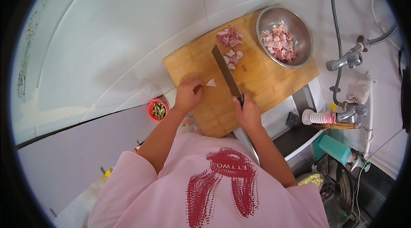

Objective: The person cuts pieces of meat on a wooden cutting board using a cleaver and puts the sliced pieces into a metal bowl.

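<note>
My right hand [249,112] grips the dark handle of a kitchen knife with a long, broad blade [227,72]. The blade lies across the wooden cutting board [205,109], pointing away from me and leftward. My left hand [189,94] rests at the board's left edge with its fingers curled. Just right of its fingertips is a small, pale piece of meat or fat [211,82]; whether the fingers hold anything is hidden. Beyond the blade lie a heap of cut pink meat [229,37] and a smaller heap of paler chunks [232,58].
A steel bowl [305,40] with diced meat [279,43] stands on the board's far right. The board partly covers a steel sink [282,110] holding a dark scouring pad [292,119]. Taps [345,61] project at right. A red-rimmed container [158,109] sits left of my left forearm.
</note>
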`<state>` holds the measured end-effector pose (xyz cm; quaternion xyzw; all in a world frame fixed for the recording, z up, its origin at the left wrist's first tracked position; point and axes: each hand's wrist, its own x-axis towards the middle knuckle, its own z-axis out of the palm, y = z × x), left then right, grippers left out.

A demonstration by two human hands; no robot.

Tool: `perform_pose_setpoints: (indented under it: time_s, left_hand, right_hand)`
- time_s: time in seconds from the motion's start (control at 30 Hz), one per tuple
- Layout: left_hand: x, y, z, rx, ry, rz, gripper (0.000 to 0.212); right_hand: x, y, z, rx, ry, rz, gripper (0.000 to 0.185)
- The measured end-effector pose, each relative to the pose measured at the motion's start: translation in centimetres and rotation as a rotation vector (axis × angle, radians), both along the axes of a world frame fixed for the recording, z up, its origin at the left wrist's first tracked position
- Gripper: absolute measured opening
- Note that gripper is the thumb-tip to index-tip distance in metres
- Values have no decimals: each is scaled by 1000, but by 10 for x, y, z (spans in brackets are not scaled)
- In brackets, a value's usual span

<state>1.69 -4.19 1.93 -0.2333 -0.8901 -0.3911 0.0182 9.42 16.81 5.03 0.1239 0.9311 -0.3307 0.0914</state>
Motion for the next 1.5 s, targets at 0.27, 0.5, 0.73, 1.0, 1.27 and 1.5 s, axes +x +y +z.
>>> perform_pose_setpoints:
  time_s: [0.27,0.5,0.73,1.0,1.27,1.5]
  left_hand:
    - [7,10,-16,-8,-127,279,12]
    - [11,13,-20,-1,-92,296,11]
    - [9,24,-18,-76,-168,355,17]
    - [-1,33,-7,-145,-295,386,15]
    - [2,28,-14,-8,-377,424,16]
    - [2,28,-6,-59,-332,440,13]
  right_hand:
    - [-4,-22,0,89,60,145,29]
    - [-20,-44,10,202,-124,254,32]
    - [-17,-53,1,192,-113,241,34]
    - [-19,-54,5,127,-208,211,43]
    - [-20,-52,4,43,-104,182,37]
    - [-19,-61,3,167,-149,230,35]
